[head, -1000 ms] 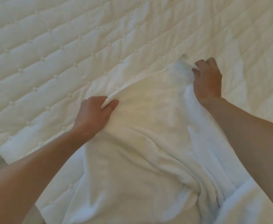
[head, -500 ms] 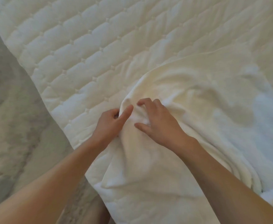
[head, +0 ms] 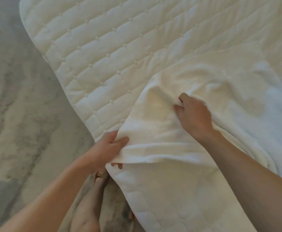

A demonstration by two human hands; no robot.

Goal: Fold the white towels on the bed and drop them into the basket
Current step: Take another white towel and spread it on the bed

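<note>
A white towel [head: 220,91] lies rumpled on the quilted bed [head: 103,39], near the bed's corner, and runs off toward the right. My left hand [head: 110,148] grips the towel's near edge at the bed's rim, thumb on top and fingers curled under the hem. My right hand [head: 193,113] pinches a fold of the same towel a little farther in and to the right. Between both hands the cloth bunches into a ridge. No basket is in view.
A pale patterned carpet [head: 20,114] covers the floor left of the bed. My leg and foot [head: 90,198] stand close to the bed's corner below my left hand. The quilted bed top stretches away toward the upper right.
My hands have moved apart: the left slid down to the towel's near edge at the bed's rim, the right shifted right and pinched a fold. The view has swung toward the bed's corner.
</note>
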